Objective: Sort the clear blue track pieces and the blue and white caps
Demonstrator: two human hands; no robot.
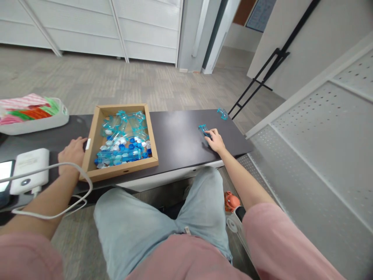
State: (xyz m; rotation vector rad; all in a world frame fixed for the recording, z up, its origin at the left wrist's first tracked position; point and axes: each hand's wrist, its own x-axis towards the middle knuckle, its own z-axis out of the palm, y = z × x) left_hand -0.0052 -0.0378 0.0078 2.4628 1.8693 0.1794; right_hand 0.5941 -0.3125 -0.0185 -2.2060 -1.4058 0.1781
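A shallow cardboard box (93, 136) stands on the dark table (175, 136), filled with clear blue plastic tubes (125, 124) and blue and white caps (128, 144). My left hand (72, 152) rests on the table against the box's left wall, fingers curled loosely, holding nothing. My right hand (215, 140) reaches out to the right part of the table, its fingers closed on a small blue tube piece (204, 130) that lies on the surface. Another blue plastic piece (222, 113) lies alone near the table's far right corner.
A white tray (37, 123) with pink, green and orange items sits at the far left. A white power bank (29, 167) with a white cable (72, 194) lies at the left, beside a phone (5, 171). A perforated grey panel (320, 147) stands to the right.
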